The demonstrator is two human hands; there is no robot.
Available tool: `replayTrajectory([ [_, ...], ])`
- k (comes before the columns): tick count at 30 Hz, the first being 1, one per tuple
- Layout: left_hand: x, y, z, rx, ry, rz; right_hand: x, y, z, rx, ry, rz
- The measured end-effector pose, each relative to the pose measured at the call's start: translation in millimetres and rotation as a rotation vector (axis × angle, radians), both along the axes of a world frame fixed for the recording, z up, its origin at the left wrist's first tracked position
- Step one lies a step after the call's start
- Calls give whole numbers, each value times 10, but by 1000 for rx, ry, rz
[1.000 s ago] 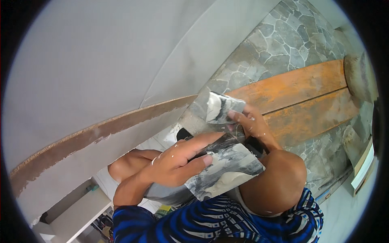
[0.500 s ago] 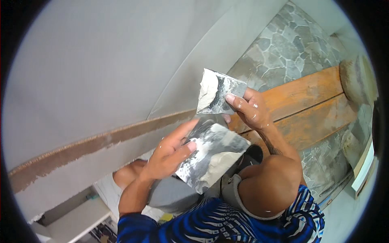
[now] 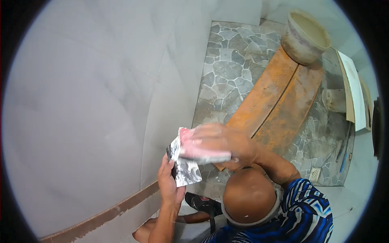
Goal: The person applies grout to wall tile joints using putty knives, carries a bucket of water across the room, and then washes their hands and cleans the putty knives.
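Observation:
My left hand (image 3: pixel 167 178) is closed on a thin, dark flat plate (image 3: pixel 188 173) smeared with white putty. It is tilted close to the wall. Over the upper part of this plate is my right hand (image 3: pixel 219 139), blurred by motion, its fingers spread along a pink-faced flat spreader (image 3: pixel 200 152) with a pale edge. The spreader overlaps the left plate; the blur hides whether the two touch. How much putty the spreader carries cannot be seen.
A large grey wall (image 3: pixel 93 89) fills the left, with a brown strip (image 3: pixel 105 214) low down. Orange-brown planks (image 3: pixel 263 101) cross the stone-patterned floor (image 3: pixel 227 67) to a bucket (image 3: pixel 304 40) of cloudy liquid. A white panel (image 3: pixel 348 85) leans at the right. My bent knee (image 3: pixel 249 192) is close by.
The view has swung, showing more floor and the whole bucket. My right hand has come over the left plate, its spreader turned to show a pink face. The plates were apart before.

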State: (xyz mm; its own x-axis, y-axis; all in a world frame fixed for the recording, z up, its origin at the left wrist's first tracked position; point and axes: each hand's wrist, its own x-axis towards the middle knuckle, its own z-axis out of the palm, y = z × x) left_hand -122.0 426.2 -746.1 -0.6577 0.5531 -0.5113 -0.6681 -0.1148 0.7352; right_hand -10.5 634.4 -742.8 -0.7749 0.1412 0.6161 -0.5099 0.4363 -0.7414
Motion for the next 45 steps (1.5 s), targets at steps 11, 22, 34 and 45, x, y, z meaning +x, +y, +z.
replayTrajectory([
  [11, -155, 1089, 406, 181, 107, -103, 182, 495, 153, 449, 43, -79],
  [22, -708, 1402, 892, 207, 201, -91, -29, 1090, 84, 479, -220, -242],
  [34, -1108, 1387, 2418, 188, 272, -84, -561, 614, 1735, -1411, -37, -181],
  [45, 20, 1908, 5795, -50, 86, -211, 836, 1147, 5590, -1112, -370, -442],
])
